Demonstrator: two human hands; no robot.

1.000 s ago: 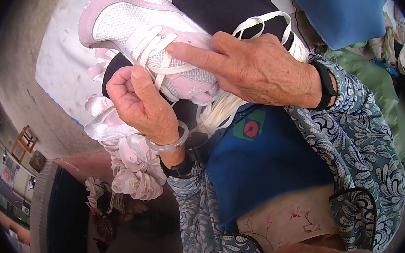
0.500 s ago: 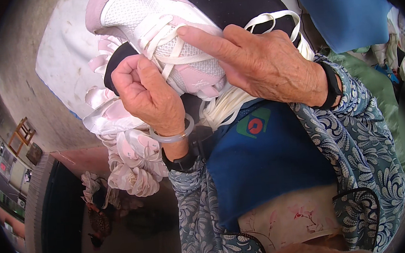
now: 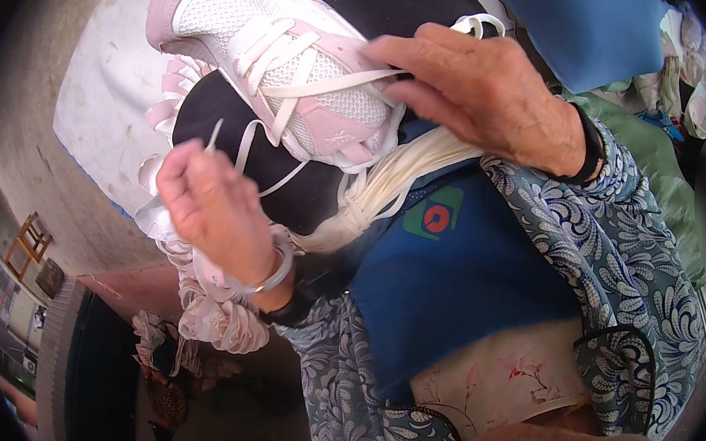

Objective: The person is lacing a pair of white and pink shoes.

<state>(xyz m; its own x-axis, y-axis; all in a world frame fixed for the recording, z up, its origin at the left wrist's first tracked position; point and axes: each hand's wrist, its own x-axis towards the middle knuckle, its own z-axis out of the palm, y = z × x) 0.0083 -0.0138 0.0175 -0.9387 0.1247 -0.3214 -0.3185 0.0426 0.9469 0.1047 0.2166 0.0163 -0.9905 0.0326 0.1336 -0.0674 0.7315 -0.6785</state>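
A white mesh sneaker with pink panels (image 3: 337, 134) lies in front of me on a black pad (image 3: 222, 114), its toe toward me. Cream lace crosses its upper. To the left of the toe, my left hand (image 3: 213, 207) is closed and blurred by motion, with a lace tip poking out above its fingers. My right hand (image 3: 484, 91) is at the shoe's right side. A straight stretch of shoelace (image 3: 341, 81) runs from the upper in between its thumb and fingers. Below the toe, a bundle of loose cream laces (image 3: 384, 186) lies over my blue apron (image 3: 466, 269).
Several pink and white shoe parts (image 3: 219, 320) are heaped to the left, beside a white sheet (image 3: 100, 116). Blue cloth (image 3: 579, 16) hangs at the far right, above green fabric (image 3: 645, 153). A wooden chair frame (image 3: 28, 245) stands on the ground at far left.
My left hand has moved left and toward me, away from the shoe, with a lace end. My right hand has shifted right, and the lace stretches straight to it.
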